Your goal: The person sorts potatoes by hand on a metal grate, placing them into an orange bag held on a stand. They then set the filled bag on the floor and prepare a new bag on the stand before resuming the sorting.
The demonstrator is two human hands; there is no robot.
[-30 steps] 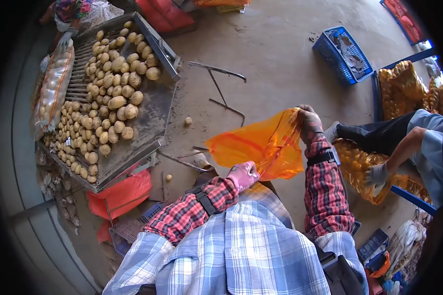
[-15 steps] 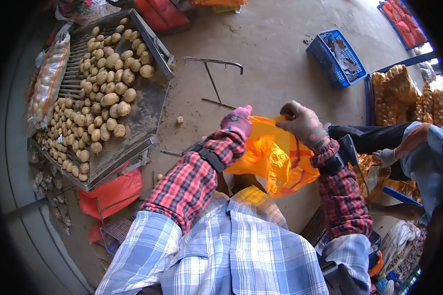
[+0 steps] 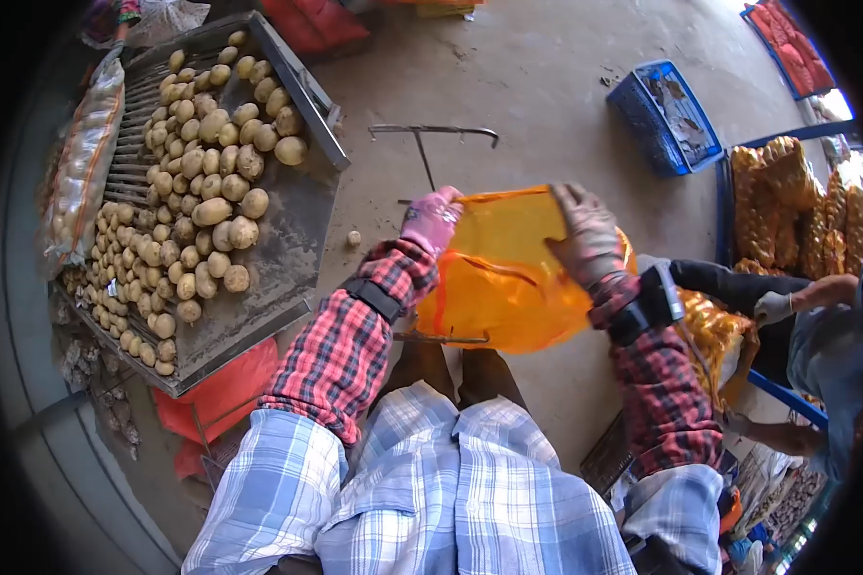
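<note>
An orange mesh bag [image 3: 518, 307] hangs spread wide between my two gloved hands, its upper edge stretched nearly straight. My left hand [image 3: 433, 220], in a pink glove, is closed on the bag's upper left corner. On the right side, my right hand [image 3: 588, 238], in a grey and pink glove, grips the bag's upper right edge. Behind and below the bag is a thin metal stand [image 3: 431, 130], partly hidden by it. To the left, many potatoes [image 3: 213, 211] lie on a slatted metal sorting table [image 3: 292, 230].
A blue crate [image 3: 666, 120] with scraps stands at the upper right. Filled orange bags [image 3: 786, 206] are stacked at the right, where another person [image 3: 829, 331] works with gloved hands. Red bags [image 3: 225, 388] hang below the sorting table. One potato [image 3: 354, 238] lies on the floor.
The bag has gone from bunched to spread out, and it hangs further left. My left hand has moved left and slightly down. The other person's arms have shifted.
</note>
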